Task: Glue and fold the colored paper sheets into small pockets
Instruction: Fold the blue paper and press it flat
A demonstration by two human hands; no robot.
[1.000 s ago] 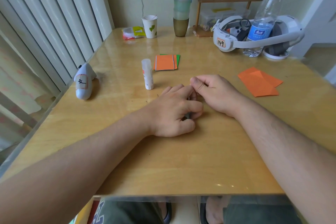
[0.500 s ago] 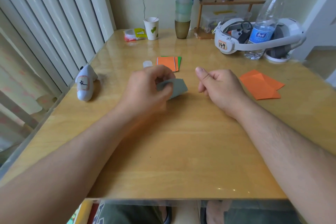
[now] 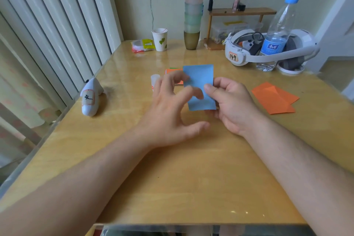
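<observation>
Since half a second ago, we have passed the folded blue paper rectangle (image 3: 200, 86) from our left hand (image 3: 168, 113) to our right hand (image 3: 231, 105), which pinches it upright above the wooden table (image 3: 172, 188). Our left fingers are spread wide, holding nothing. Behind them stands a white glue stick (image 3: 154, 80). Farther back, a paper cup (image 3: 160, 39); its contents are hidden. Right, a clear water bottle (image 3: 275, 38) stands by orange paper sheets (image 3: 274, 99).

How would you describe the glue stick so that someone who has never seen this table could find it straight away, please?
On the wooden table, look just beyond the fingers of the left hand, which hide its lower part. The glue stick stands upright there, left of the small orange and green paper stack. It is the only slim, whitish, translucent tube; the white cup stands far behind.
</observation>
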